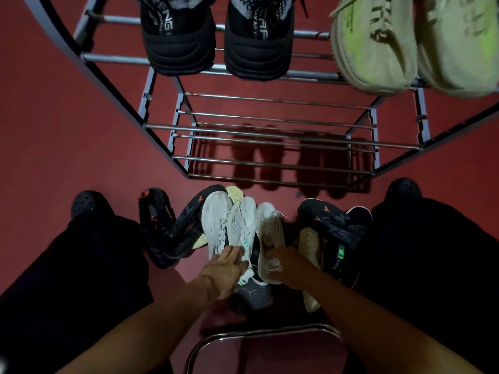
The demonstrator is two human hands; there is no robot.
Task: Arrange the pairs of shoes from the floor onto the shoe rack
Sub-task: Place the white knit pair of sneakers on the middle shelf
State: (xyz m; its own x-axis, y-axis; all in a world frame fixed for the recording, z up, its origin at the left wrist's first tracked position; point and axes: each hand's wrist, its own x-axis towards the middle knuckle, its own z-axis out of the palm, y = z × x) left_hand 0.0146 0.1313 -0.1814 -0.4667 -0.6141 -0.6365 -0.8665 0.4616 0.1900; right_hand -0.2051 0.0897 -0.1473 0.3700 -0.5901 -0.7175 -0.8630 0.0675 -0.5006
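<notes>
Red floor before the shoe rack [259, 128]: both hands, left [224, 271] and right [286, 263], grip white sneakers [240, 225].

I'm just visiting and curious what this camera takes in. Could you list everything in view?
shoe rack: one, grey metal bars, ahead on the red floor; lower tiers hold nothing
black shoes: two, black with grey mesh, top tier, left
pale green shoes: two, top tier, right
white shoes: about three, in the floor pile
dark patterned shoes: at least two, black with orange marks, either side of the pile
cream shoe: at least one, right of the white ones
chrome tube: one, curved, bottom centre
legs: two, black trousers, black perforated clogs, either side
left hand: on a white shoe
right hand: on another white shoe; its grip is unclear
</notes>
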